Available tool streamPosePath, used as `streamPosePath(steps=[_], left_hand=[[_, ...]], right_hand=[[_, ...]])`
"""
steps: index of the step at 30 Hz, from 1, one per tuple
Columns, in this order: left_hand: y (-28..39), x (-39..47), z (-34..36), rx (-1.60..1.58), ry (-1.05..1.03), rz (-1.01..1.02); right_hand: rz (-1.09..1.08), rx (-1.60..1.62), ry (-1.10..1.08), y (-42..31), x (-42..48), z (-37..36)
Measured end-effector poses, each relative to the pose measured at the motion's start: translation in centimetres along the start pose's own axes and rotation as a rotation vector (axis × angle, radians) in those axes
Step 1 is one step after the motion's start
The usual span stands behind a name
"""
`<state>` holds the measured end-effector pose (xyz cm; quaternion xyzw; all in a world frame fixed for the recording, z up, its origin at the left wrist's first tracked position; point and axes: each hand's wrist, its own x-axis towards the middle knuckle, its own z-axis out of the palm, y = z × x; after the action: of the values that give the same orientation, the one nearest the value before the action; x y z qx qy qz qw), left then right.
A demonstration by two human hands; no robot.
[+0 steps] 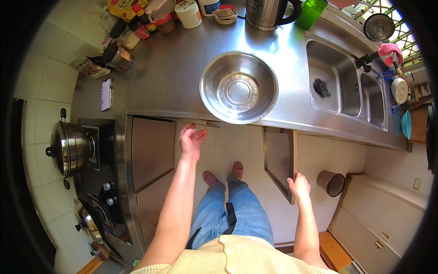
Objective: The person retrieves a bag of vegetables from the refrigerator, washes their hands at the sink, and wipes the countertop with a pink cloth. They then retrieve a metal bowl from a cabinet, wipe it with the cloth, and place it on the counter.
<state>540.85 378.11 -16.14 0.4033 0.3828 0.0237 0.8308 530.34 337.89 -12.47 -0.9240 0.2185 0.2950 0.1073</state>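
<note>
My left hand [191, 140] is just below the front edge of the steel counter, with its fingers apart and nothing seen in them. A narrow pale panel edge [191, 121] shows right above its fingertips; whether they touch it I cannot tell. To the right, a cabinet door [278, 157] stands swung out from under the counter. My right hand [299, 186] is at the outer edge of that door, its thumb against or very close to the edge and its fingers partly curled. A wide stainless steel basin [239, 89] sits on the counter, its near rim reaching over the front edge.
A double sink [333, 78] is set into the counter at right. An electric kettle [263, 13] and a green bottle [310, 13] stand at the back. At left are a phone [106, 94] and a lidded pot [73, 149] on the stove. A bin [330, 183] stands on the floor.
</note>
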Motion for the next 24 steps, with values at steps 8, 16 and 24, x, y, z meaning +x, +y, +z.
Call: streamPosePath(steps=[8,16,24], left_hand=[[1.9,-1.8,2.1,0.361,0.046,0.03],[4.4,-4.1,5.4,0.464,-0.064,0.06],[4.5,-3.1,10.8,0.46,-0.197,-0.169]], right_hand=[[-0.176,0.12,-0.108,-1.8,0.5,3.4],[-0.241,0.568,-0.505,-12.3,1.7,4.7],[-0.21,0.782,-0.639,-19.6,5.7,1.6]])
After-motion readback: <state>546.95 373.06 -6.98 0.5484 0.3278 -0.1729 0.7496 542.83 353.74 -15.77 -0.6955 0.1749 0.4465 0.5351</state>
